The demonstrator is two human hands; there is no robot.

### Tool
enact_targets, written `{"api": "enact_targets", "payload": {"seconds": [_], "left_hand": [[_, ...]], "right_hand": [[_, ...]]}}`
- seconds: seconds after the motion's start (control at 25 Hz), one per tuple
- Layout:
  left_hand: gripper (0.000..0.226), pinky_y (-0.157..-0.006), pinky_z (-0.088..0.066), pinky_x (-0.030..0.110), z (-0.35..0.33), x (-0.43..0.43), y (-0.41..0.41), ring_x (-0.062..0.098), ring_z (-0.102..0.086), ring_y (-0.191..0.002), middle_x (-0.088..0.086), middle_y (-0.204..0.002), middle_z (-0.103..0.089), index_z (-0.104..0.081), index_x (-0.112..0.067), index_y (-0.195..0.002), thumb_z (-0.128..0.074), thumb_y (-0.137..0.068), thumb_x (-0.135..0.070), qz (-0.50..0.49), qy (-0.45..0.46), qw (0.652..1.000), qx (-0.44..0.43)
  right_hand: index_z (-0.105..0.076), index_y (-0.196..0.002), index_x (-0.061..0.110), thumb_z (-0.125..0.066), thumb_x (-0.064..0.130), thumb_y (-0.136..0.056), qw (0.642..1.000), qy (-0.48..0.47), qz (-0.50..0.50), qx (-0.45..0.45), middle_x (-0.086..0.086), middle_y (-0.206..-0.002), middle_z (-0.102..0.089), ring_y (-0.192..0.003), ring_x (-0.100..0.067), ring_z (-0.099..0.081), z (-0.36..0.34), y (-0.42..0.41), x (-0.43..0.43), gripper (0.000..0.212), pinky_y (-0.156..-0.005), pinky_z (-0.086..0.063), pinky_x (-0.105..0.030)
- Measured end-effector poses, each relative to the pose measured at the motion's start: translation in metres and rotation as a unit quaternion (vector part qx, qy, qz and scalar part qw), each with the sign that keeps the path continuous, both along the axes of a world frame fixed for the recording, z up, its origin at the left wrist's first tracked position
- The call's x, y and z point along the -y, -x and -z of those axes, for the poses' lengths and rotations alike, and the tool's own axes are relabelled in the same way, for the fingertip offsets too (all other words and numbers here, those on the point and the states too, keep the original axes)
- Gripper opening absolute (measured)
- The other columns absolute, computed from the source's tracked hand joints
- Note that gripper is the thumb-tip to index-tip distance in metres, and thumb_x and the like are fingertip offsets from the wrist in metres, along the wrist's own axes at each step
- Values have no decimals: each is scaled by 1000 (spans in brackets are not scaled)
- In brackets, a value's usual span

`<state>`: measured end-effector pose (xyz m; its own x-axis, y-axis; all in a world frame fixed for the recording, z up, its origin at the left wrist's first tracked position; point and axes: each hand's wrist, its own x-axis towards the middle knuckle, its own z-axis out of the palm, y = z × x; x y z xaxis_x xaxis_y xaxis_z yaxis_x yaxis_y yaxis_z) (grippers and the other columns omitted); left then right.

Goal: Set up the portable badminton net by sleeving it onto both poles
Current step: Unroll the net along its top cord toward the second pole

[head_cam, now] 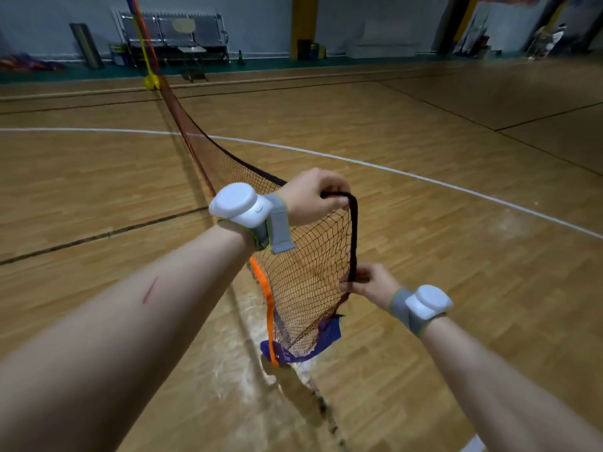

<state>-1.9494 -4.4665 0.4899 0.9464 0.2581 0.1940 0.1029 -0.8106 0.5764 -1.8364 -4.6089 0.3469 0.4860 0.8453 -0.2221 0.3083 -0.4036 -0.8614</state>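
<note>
A dark mesh badminton net (pixel 306 269) with black, orange and purple borders runs from the far pole (pixel 142 34), standing upright at the back left on a yellow base (pixel 152 82), to my hands. My left hand (pixel 313 197) grips the top corner of the net's black end sleeve (pixel 354 236). My right hand (pixel 368 282) pinches the same sleeve lower down. The sleeve hangs slack between both hands. An orange band (pixel 267 301) and a purple strip (pixel 300 350) of the net sag to the floor. A second pole is not in view.
I stand on a wooden gym floor (pixel 456 256) with white and black court lines. Metal benches (pixel 173 34) and a grey bin (pixel 86 44) line the far wall. Clutter stands at the back right corner (pixel 548 40).
</note>
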Motion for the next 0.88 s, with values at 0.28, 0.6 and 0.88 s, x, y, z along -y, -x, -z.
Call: {"api": "enact_targets", "payload": {"seconds": [0.28, 0.6, 0.88], "left_hand": [[19, -66, -33, 27, 20, 13, 10, 23, -50, -79, 5, -85, -53, -48, -13, -85, -54, -90, -30, -62, -89, 992, -58], [69, -111, -30, 34, 63, 47, 48, 22, -34, -137, 5, -150, -34, -29, -16, -144, -63, -85, -20, 56, -118, 972, -195], [19, -74, -39, 28, 69, 78, 66, 24, -57, -91, 11, -103, -68, -66, -9, -102, -55, -90, -19, 53, -76, 982, -166]], "right_hand": [[-70, -86, 5, -63, 17, -86, 996, -34, 69, 43, 4, -61, -53, -60, -7, -46, -12, 14, 28, 15, -58, -39, -18], [-68, -82, 0, -60, 18, -87, 984, -33, 23, 175, 4, -66, -45, -64, -2, -42, -41, 64, 46, 20, -61, -31, -13], [-48, -73, 26, -67, 7, -79, 988, -37, 76, 126, 4, -76, -56, -74, -9, -52, -26, 102, 72, 28, -69, -43, -18]]}}
